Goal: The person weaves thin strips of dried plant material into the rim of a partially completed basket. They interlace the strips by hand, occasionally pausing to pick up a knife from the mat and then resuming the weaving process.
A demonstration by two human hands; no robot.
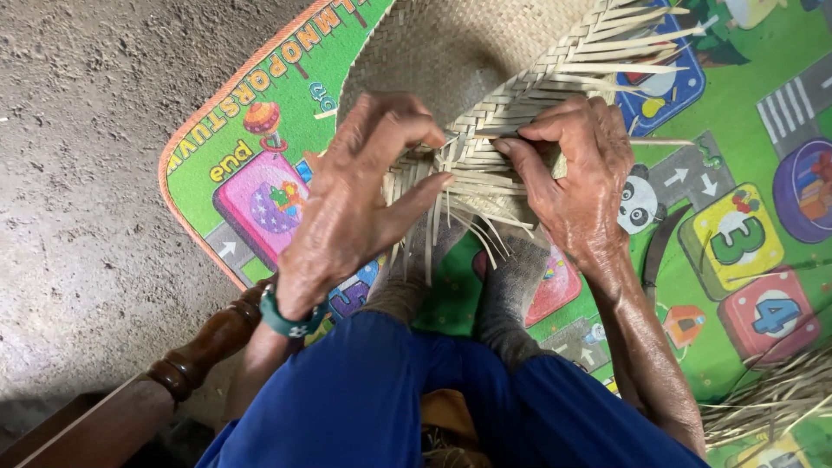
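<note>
In the head view, a half-woven basket (451, 52) of pale flat straw lies on a play mat (745, 113), its hollow turned toward the camera; whether anything lies inside cannot be told. Its unfinished rim runs across the middle of the picture, with loose strips (472, 178) fanning down and out from the weave.

The left hand (351, 204) is at the rim's left part, its grip clenched on the strips: thumb and forefinger pinch them where they leave the weave. The right hand (576, 178) is at the rim just beside it, fingers curled and pressing on the strips, its grip likewise grasping them. A green band (290, 319) circles the left wrist.

Below the hands, two feet in grey socks (511, 299) rest on the mat under the basket's edge, above blue trousers (390, 399).

The mat is bright green with pictures of animals, roads and numbered blocks. It lies on a rough grey concrete floor (87, 173). More loose straw (771, 399) lies at lower right, and a turned brown wooden piece (186, 360) shows at lower left.
</note>
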